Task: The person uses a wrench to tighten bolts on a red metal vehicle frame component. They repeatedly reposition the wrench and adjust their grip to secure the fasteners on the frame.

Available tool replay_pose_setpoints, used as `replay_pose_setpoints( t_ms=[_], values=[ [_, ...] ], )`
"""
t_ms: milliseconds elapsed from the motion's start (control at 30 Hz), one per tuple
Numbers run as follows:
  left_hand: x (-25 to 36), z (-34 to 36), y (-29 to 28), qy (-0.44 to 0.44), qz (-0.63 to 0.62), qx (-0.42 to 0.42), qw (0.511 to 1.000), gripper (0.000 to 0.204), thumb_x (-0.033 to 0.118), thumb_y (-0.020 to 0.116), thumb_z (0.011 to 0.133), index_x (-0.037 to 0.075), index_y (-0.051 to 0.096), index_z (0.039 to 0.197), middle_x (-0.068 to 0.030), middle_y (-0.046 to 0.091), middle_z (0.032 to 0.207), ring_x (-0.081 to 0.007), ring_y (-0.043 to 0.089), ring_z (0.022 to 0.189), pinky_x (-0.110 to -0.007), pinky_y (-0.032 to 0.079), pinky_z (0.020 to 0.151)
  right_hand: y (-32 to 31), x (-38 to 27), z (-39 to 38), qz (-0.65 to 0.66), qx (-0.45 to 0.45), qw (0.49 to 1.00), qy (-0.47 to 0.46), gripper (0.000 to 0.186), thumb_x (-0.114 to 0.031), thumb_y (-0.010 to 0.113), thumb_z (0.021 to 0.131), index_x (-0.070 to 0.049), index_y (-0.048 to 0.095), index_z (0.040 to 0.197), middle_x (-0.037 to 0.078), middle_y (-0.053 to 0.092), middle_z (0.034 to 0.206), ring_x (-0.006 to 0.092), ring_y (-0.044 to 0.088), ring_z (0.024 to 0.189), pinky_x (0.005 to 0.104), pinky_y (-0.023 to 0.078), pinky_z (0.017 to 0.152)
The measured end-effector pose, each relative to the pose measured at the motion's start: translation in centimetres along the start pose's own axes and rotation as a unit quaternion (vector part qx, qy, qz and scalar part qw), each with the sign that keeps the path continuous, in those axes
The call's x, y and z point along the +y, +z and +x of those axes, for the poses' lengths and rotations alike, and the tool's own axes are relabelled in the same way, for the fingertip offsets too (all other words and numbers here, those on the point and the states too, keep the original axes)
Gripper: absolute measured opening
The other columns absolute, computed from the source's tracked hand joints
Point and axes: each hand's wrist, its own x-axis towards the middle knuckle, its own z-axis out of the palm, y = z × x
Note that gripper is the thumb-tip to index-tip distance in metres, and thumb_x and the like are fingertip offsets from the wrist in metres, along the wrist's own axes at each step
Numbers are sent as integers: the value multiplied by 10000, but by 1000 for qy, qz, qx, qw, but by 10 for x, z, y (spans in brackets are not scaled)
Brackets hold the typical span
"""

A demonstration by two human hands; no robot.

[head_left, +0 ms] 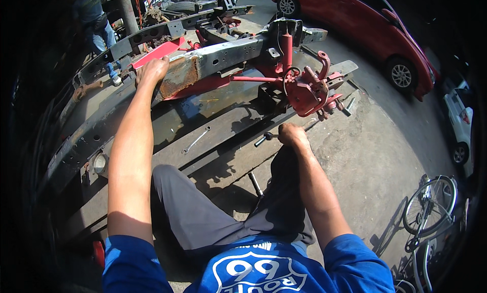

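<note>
My left hand (152, 72) is closed over the top edge of a dark, rust-patched vehicle chassis rail (223, 57), its fingers partly hidden behind the rail. In my right hand (293, 135), held by my right knee, is a socket wrench (269, 136); its socket end sticks out to the left and its shaft shows to the right of the fist. Just beyond that hand is a red wheel hub assembly (307, 92) at the end of a red axle. A red shock absorber (287, 52) stands upright next to it.
A combination wrench (197, 139) lies on a flat grey beam (172, 153). Another metal tool (255, 184) lies between my legs. A red car (365, 34) is parked at the far right, with a bicycle (428, 206) nearer. Someone in jeans (96, 31) stands far left.
</note>
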Motion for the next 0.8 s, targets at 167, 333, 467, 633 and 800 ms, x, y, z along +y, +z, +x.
replay_pose_setpoints(
  t_ms=[167, 333, 467, 633, 800],
  values=[
    [1, 0, 0, -2, 4, -3, 1000, 723, 565, 311, 1008, -8, 647, 1292, -263, 594, 1373, -433, 550, 1304, -548, 403, 1098, -3, -2, -1, 6, 2, 1000, 7, 267, -75, 591, 828, -15, 741, 1041, 223, 725, 1105, 388, 700, 1076, 474, 584, 892],
    [-1, 2, 0, -5, 8, 3, 1000, 739, 588, 320, 999, -6, 644, 1297, -268, 588, 1376, -436, 544, 1311, -530, 403, 1104, -5, -3, -4, 22, 1, 1000, 6, 269, -75, 588, 824, -11, 745, 1033, 220, 726, 1111, 389, 703, 1069, 473, 587, 888],
    [0, 5, 0, 14, 29, 1, 999, 752, 597, 314, 991, -10, 649, 1283, -278, 587, 1367, -442, 539, 1311, -525, 406, 1101, -3, 1, -5, 27, 8, 1000, -4, 277, -66, 594, 800, -5, 750, 1020, 222, 728, 1101, 372, 706, 1069, 462, 579, 905],
    [0, 5, 0, 10, 45, 2, 999, 766, 607, 307, 978, -10, 657, 1269, -285, 588, 1358, -449, 545, 1301, -526, 404, 1101, -1, 6, -5, 42, 33, 998, -21, 191, -127, 635, 827, 0, 732, 933, 235, 729, 1009, 401, 708, 996, 493, 581, 814],
    [0, 3, -1, 11, 48, 2, 999, 772, 613, 301, 979, -7, 660, 1268, -289, 595, 1347, -451, 549, 1296, -526, 404, 1102, -2, 8, -3, 43, 6, 999, -10, 265, -74, 601, 801, -20, 754, 1010, 216, 729, 1101, 373, 702, 1077, 456, 575, 912]
  ],
)
